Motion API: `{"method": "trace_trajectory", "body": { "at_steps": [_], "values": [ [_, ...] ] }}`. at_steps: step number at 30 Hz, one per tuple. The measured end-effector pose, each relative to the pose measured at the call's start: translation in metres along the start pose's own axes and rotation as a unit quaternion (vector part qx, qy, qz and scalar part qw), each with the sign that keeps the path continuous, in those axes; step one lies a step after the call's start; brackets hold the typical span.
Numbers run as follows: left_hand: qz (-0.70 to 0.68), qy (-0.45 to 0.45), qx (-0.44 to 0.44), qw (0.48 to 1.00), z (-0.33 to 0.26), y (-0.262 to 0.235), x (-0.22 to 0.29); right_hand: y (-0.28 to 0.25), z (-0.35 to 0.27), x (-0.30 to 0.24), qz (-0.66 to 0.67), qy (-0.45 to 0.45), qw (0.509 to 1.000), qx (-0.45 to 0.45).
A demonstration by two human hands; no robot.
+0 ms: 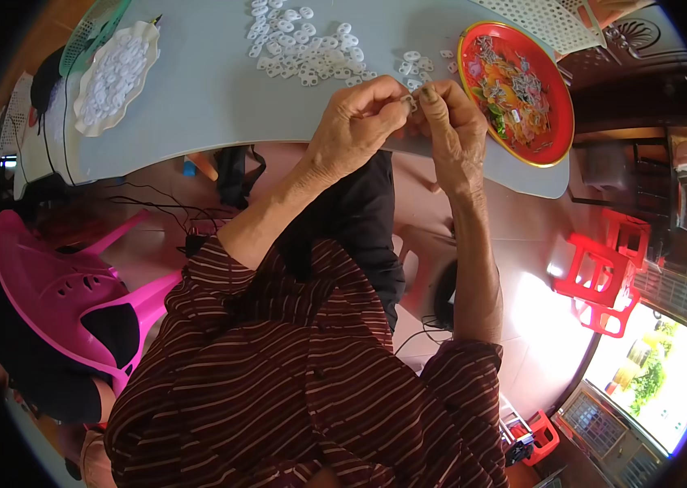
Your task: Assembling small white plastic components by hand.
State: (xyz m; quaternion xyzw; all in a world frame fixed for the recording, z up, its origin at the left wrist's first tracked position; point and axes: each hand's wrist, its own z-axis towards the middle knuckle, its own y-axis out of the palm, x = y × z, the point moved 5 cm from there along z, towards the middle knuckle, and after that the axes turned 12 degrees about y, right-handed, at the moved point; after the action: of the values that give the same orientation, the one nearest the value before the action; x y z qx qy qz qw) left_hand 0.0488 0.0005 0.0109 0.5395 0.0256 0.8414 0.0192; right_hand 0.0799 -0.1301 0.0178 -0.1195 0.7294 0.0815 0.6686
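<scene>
My left hand (pixel 360 124) and my right hand (pixel 456 134) meet over the front edge of the grey table (pixel 197 106). Between their fingertips is a small pale piece (pixel 412 103), pinched by the left thumb and forefinger; its exact kind is too small to make out. The right thumb presses against its fingers right beside that piece, and whatever they grip is hidden. Just beyond the hands lie a few small white plastic pieces with holes (pixel 413 63). Right of my right hand, a round red tray with a yellow rim (pixel 559 106) holds many small metal parts (pixel 514 77).
A larger spread of white plastic pieces (pixel 311 53) covers the table's far middle. At left stand a scalloped white dish (pixel 83 122) of white pieces and a green basket (pixel 87 37). A pale perforated basket (pixel 543 24) is far right. Pink chair (pixel 59 285) and red stools (pixel 595 272) stand below.
</scene>
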Motion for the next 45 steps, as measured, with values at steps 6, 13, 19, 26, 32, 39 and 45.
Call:
{"method": "trace_trajectory", "body": {
  "at_steps": [6, 13, 19, 26, 32, 39, 45],
  "values": [
    [-0.017, 0.004, 0.010, 1.000, -0.005, 0.000, 0.004, 0.002, -0.007, -0.003, 0.016, 0.015, 1.000, -0.017],
    [-0.005, -0.005, 0.008, 1.000, 0.000, 0.001, 0.007, 0.001, -0.001, 0.001, 0.083, -0.010, 0.996, -0.032],
    [0.010, -0.004, -0.002, 1.000, 0.001, -0.003, 0.005, 0.000, -0.001, 0.001, 0.098, -0.014, 0.994, -0.044],
    [0.000, -0.027, -0.004, 1.000, 0.009, -0.006, -0.003, 0.001, -0.001, -0.007, 0.036, 0.022, 0.999, -0.011],
    [-0.175, -0.087, 0.094, 0.976, 0.006, -0.020, -0.002, -0.018, -0.009, -0.008, 0.088, -0.001, 0.994, 0.065],
    [-0.162, -0.045, 0.123, 0.978, -0.002, -0.038, 0.001, 0.002, 0.010, -0.049, -0.316, -0.189, 0.928, 0.058],
    [-0.159, -0.088, 0.123, 0.976, -0.004, -0.037, 0.001, 0.025, 0.055, -0.049, -0.486, -0.266, 0.832, -0.014]
  ]
}}
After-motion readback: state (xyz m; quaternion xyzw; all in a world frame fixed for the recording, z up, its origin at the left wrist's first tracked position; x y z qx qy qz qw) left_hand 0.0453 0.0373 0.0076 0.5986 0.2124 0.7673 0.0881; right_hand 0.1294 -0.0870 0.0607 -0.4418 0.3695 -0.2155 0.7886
